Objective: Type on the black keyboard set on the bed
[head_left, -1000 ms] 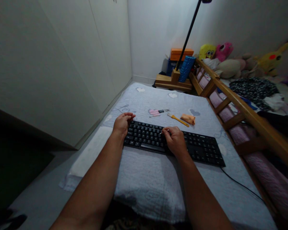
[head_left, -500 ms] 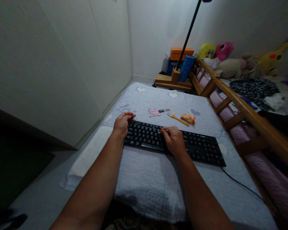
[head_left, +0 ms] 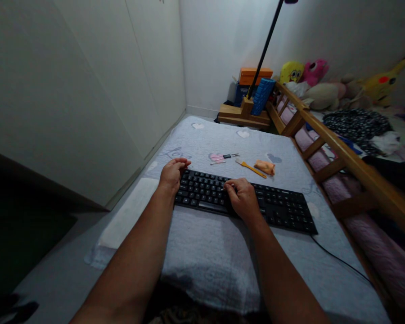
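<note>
A black keyboard [head_left: 202, 191] lies across the light blue quilted cover. At its far left corner rests my left hand [head_left: 172, 174], fingers curled together against the edge. Over the middle keys, my right hand [head_left: 242, 196] pinches a thin white cotton swab [head_left: 223, 189] between thumb and fingers, its tip down near the keys. Beyond the keyboard lie another cotton swab [head_left: 218, 162], a small tool with a black handle and metal tip [head_left: 227, 156], a yellow-handled brush [head_left: 253, 168] and a crumpled orange cloth [head_left: 265, 168].
The keyboard's cable [head_left: 342, 260] runs off to the right front. A wooden bed rail [head_left: 344, 144] borders the right side, with plush toys [head_left: 292, 72] behind it. Pale cabinet doors [head_left: 121, 90] stand to the left. A wooden stand [head_left: 245, 114] with a black pole is at the back.
My right hand has shifted slightly left over the keys, bringing the swab's tip a little left and toward me. My left hand stays at the keyboard's corner.
</note>
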Demonstrator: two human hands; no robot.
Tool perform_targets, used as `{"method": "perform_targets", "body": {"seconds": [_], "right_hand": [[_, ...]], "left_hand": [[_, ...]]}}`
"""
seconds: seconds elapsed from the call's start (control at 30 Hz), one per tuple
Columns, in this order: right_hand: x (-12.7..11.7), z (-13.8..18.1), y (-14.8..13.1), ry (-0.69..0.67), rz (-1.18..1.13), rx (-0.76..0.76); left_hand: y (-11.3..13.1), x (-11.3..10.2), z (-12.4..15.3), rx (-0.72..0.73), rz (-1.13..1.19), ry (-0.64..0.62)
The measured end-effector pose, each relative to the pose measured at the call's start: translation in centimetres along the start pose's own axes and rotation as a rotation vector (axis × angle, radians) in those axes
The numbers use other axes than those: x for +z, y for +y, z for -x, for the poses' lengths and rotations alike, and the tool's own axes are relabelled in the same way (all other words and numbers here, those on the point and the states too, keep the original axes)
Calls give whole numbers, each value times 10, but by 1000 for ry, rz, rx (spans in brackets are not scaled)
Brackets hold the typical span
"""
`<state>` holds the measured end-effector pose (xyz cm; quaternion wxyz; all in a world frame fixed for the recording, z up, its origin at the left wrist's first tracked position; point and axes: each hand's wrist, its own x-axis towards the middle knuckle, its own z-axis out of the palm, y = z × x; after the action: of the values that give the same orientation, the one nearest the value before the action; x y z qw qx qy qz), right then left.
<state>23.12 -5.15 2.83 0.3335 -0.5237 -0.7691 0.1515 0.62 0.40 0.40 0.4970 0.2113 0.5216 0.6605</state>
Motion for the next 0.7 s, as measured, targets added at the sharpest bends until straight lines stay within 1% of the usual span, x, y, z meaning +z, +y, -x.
{"method": "perform_targets", "body": {"seconds": [0.23,0.5,0.7], "right_hand": [[-2,1,-3,-39,-11,6],[2,0,3,22,-20,12],[3,0,3,17,-14,20]], "left_hand": [[-1,-1,-2,2,-3,1],[-1,0,-1,2,-8,7],[3,2,2,-8,-4,11]]}}
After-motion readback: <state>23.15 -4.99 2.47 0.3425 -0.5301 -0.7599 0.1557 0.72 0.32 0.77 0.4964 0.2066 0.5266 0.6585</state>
